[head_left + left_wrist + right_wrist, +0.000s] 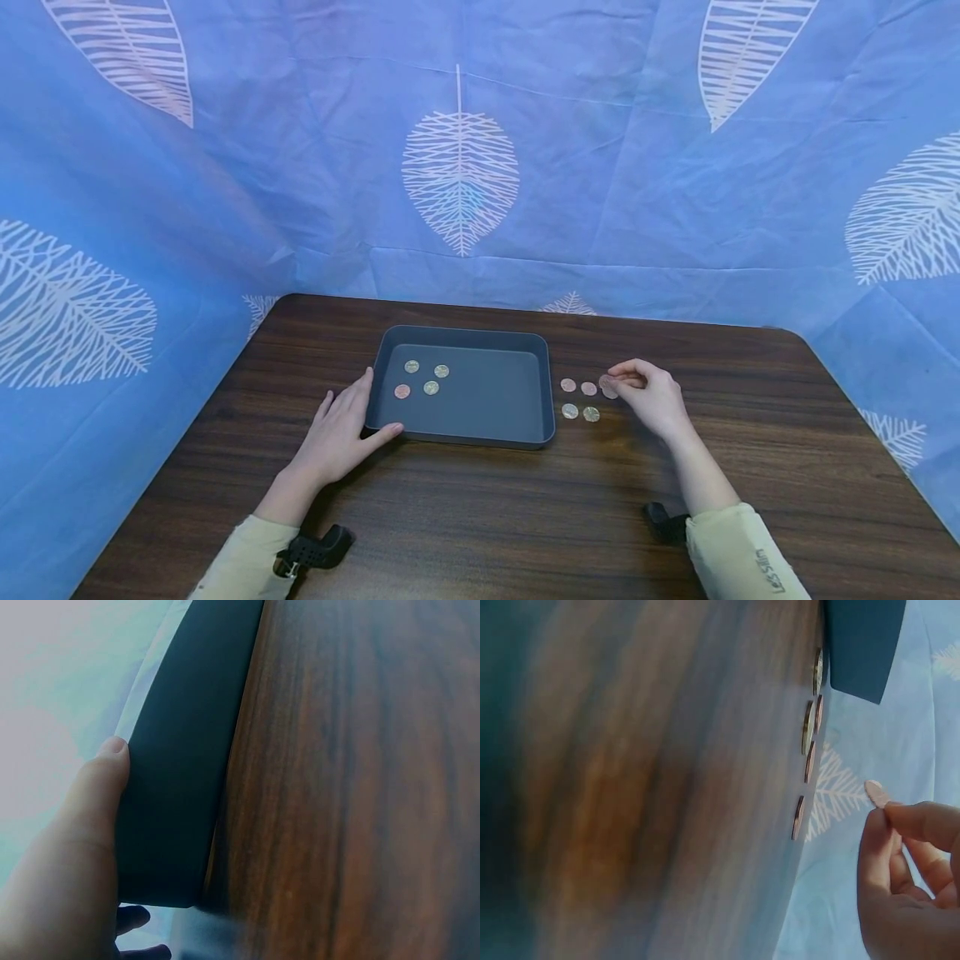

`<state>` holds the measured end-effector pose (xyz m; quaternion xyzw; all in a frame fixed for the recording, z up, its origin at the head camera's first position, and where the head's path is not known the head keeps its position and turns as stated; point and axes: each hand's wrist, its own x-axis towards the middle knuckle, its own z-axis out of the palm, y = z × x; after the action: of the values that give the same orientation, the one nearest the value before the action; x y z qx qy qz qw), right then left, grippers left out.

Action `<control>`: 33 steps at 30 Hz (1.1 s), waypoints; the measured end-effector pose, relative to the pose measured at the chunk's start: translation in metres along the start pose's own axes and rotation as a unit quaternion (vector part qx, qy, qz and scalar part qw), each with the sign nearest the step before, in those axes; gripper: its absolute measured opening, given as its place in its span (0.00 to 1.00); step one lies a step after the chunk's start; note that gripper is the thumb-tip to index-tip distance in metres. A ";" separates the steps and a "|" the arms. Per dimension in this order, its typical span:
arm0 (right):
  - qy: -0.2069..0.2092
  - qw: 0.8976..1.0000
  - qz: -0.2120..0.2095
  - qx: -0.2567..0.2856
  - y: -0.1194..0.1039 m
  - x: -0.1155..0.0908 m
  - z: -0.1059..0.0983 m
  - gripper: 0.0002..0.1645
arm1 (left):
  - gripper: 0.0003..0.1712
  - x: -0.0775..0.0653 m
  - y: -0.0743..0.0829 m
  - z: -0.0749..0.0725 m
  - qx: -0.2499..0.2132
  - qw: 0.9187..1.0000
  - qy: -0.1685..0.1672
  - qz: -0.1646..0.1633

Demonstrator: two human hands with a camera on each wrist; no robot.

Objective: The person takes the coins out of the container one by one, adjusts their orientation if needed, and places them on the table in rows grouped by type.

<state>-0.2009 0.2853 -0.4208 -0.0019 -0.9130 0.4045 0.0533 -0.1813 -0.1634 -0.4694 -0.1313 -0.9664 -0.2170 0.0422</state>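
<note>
Between the thumb and index finger of my right hand is a copper-coloured coin, pinched by its edge above the table. Just below it lies another copper coin, and to its left are more coins, copper ones and brass-coloured ones. My left hand rests against the left end of a dark grey tray, its fingers straight along the side wall and the thumb at the near wall. Inside the tray's left half lie three brass-coloured coins and one copper coin.
Everything stands on a dark wood table with rounded far corners. A blue cloth printed with white leaves hangs behind and beside it. Black wrist mounts are strapped over the pale sleeves.
</note>
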 end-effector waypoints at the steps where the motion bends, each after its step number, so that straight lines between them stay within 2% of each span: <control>1: 0.002 1.000 0.003 -0.001 0.002 0.000 -0.001 0.13 | 0.61 0.000 0.000 0.000 0.000 1.000 0.000 0.000; 19: 0.029 0.998 0.058 -0.015 0.021 0.002 -0.008 0.14 | 0.61 0.000 -0.001 0.001 0.001 1.000 0.004 0.000; 33: 0.007 0.995 0.093 -0.020 0.030 0.002 -0.011 0.12 | 0.60 0.000 0.000 0.001 -0.001 1.000 0.003 0.002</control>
<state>-0.2032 0.3141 -0.4354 -0.0910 -0.9164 0.3893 0.0220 -0.1814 -0.1631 -0.4707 -0.1323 -0.9657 -0.2186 0.0453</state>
